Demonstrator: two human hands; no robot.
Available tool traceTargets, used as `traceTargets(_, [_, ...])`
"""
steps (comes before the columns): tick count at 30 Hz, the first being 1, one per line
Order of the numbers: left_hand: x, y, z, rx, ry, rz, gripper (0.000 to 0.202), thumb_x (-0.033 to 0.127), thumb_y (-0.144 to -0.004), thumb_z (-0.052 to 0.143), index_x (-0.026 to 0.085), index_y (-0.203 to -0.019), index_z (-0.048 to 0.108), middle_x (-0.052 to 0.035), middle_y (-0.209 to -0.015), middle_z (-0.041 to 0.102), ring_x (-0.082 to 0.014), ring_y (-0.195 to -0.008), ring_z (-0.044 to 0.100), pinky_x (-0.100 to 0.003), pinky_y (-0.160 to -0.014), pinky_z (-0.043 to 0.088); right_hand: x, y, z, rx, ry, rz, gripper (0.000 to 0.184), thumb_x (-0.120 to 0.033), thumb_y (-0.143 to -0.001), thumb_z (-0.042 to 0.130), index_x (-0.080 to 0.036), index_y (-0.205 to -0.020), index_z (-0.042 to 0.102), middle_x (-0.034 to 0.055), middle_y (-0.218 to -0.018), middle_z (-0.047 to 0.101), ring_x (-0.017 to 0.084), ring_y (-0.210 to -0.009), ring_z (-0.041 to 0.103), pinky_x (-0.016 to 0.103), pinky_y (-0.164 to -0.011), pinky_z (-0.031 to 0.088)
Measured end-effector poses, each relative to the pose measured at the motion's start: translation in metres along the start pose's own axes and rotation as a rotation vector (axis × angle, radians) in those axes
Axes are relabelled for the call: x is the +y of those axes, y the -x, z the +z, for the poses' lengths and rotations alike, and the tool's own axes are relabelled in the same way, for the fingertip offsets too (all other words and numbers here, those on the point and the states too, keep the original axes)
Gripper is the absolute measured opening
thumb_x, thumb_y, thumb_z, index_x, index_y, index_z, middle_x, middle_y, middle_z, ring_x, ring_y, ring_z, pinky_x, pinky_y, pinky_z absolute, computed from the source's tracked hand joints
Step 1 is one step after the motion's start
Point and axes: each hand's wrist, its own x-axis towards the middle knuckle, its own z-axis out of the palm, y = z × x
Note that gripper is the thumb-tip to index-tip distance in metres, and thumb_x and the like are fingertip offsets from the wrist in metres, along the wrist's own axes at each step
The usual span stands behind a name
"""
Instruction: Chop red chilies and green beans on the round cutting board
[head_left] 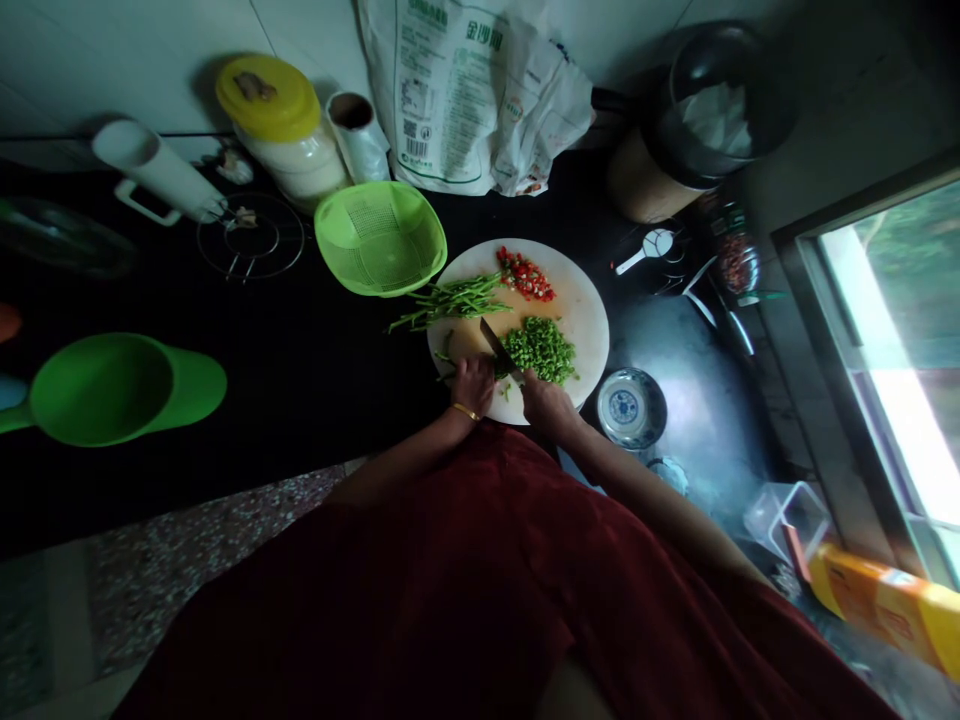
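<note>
A round pale cutting board [581,310] lies on the dark counter. On it are whole long green beans [457,298], a heap of chopped green beans [541,348] and a small pile of chopped red chilli [526,277]. My right hand [546,400] is closed on the handle of a knife [498,347], whose blade points up-left beside the chopped heap. My left hand [472,384], with a gold bracelet at the wrist, is curled down on a few green beans at the board's near edge, just left of the blade.
A green colander [380,238] sits left of the board and a green scoop [112,388] at far left. Behind stand a yellow-lidded jar [285,130], a printed bag [472,90] and a dark pot [705,110]. A blue-patterned bowl [630,408] is at the right.
</note>
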Motion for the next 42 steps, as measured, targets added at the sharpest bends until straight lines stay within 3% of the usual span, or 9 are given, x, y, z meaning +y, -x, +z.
traceTargets(7, [0.0,0.001,-0.001,0.003,0.028,-0.017,0.039,0.032,-0.098,0.035,0.015,-0.125,0.058,-0.0148,-0.121,0.06,-0.0292,-0.112,0.05,-0.047,-0.099,0.035,-0.006,-0.028,0.009,0.062,0.003,0.0,0.031,-0.015,-0.094,0.03,-0.011,-0.122,0.043,0.0147,-0.094,0.067,0.025,-0.089,0.066,0.031,-0.07,0.046])
traceTargets(13, [0.0,0.001,0.004,0.049,0.062,-0.032,0.051,0.029,-0.096,0.04,0.004,-0.14,0.043,-0.0211,-0.134,0.052,-0.0332,-0.119,0.047,-0.046,-0.101,0.034,0.005,0.003,0.002,0.077,-0.031,-0.004,0.028,-0.023,-0.098,0.028,-0.014,-0.118,0.044,0.011,-0.083,0.067,0.024,-0.08,0.066,0.03,-0.065,0.044])
traceTargets(17, [0.001,0.001,0.004,0.019,0.083,-0.052,0.05,0.031,-0.097,0.038,0.007,-0.14,0.045,-0.02,-0.136,0.051,-0.0329,-0.121,0.047,-0.047,-0.102,0.033,-0.001,0.012,0.0,0.007,-0.028,0.02,0.027,-0.02,-0.096,0.031,-0.015,-0.118,0.044,0.0108,-0.083,0.066,0.024,-0.081,0.067,0.029,-0.064,0.044])
traceTargets(21, [0.001,0.001,0.004,0.022,0.088,-0.049,0.053,0.031,-0.096,0.039,0.005,-0.142,0.043,-0.0214,-0.14,0.048,-0.0331,-0.118,0.048,-0.047,-0.099,0.035,-0.006,-0.004,0.001,0.0,0.003,-0.005,0.028,-0.016,-0.093,0.031,-0.014,-0.118,0.044,0.0126,-0.089,0.067,0.024,-0.086,0.067,0.031,-0.069,0.045])
traceTargets(24, [0.001,0.001,0.004,0.04,0.093,-0.048,0.052,0.033,-0.096,0.038,0.008,-0.14,0.046,-0.0206,-0.134,0.053,-0.0324,-0.116,0.048,-0.047,-0.098,0.035,-0.008,-0.023,0.005,0.008,0.009,-0.041,0.03,-0.013,-0.091,0.031,-0.011,-0.118,0.044,0.0147,-0.095,0.067,0.025,-0.09,0.066,0.031,-0.072,0.046])
traceTargets(29, [0.002,-0.001,0.004,0.061,0.071,-0.095,0.052,0.036,-0.096,0.036,0.011,-0.141,0.045,-0.0197,-0.131,0.054,-0.0318,-0.119,0.047,-0.047,-0.098,0.036,-0.006,-0.039,0.011,0.093,-0.073,0.003,0.03,-0.018,-0.093,0.031,-0.009,-0.12,0.043,0.0158,-0.098,0.068,0.025,-0.091,0.065,0.031,-0.072,0.045])
traceTargets(33, [-0.001,-0.001,-0.002,0.104,0.062,-0.094,0.057,0.039,-0.094,0.041,0.009,-0.143,0.04,-0.0216,-0.144,0.041,-0.0339,-0.13,0.039,-0.05,-0.104,0.031,0.005,-0.027,0.007,0.131,-0.143,0.026,0.029,-0.024,-0.096,0.031,-0.011,-0.117,0.045,0.014,-0.094,0.068,0.024,-0.087,0.065,0.029,-0.07,0.043])
traceTargets(37, [-0.011,0.007,-0.007,0.128,0.099,-0.02,0.066,0.042,-0.09,0.051,0.011,-0.146,0.035,-0.0216,-0.143,0.043,-0.0318,-0.131,0.04,-0.048,-0.108,0.029,0.009,-0.004,0.003,0.146,-0.077,0.014,0.029,-0.024,-0.097,0.028,-0.012,-0.117,0.046,0.0127,-0.088,0.068,0.024,-0.081,0.065,0.029,-0.066,0.041])
traceTargets(42, [-0.025,0.015,0.002,0.199,0.113,0.112,0.051,0.037,-0.089,0.054,0.016,-0.135,0.049,-0.0166,-0.142,0.045,-0.0289,-0.129,0.043,-0.042,-0.108,0.032,0.002,0.007,0.005,0.06,-0.049,0.013,0.026,-0.022,-0.097,0.03,-0.014,-0.115,0.045,0.0105,-0.084,0.067,0.024,-0.078,0.066,0.029,-0.063,0.041])
